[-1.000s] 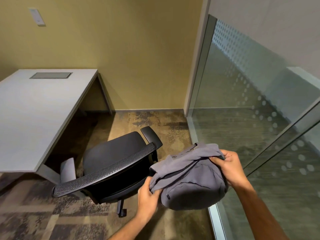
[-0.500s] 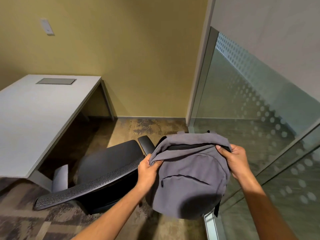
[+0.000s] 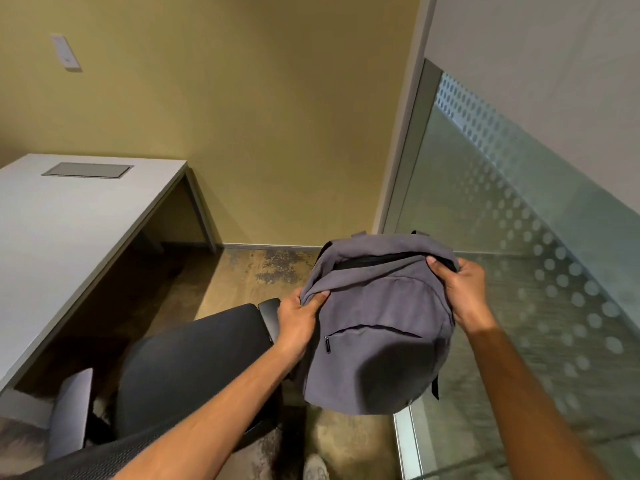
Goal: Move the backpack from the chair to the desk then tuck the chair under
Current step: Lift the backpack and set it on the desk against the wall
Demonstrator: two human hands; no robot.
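Both hands, left (image 3: pixel 299 318) and right (image 3: pixel 464 289), clench with forearms extended forward.

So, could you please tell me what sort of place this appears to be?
Probably a small office study room: a plain white desk with an inset cable hatch, a black mesh office chair, and a frosted dotted glass partition.

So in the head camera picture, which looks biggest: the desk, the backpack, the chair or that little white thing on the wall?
1. Desk and chair: too close to call, both cut off or partly hidden.
2. Backpack, though it is nearer the camera.
3. Wall plate, smallest and farthest.
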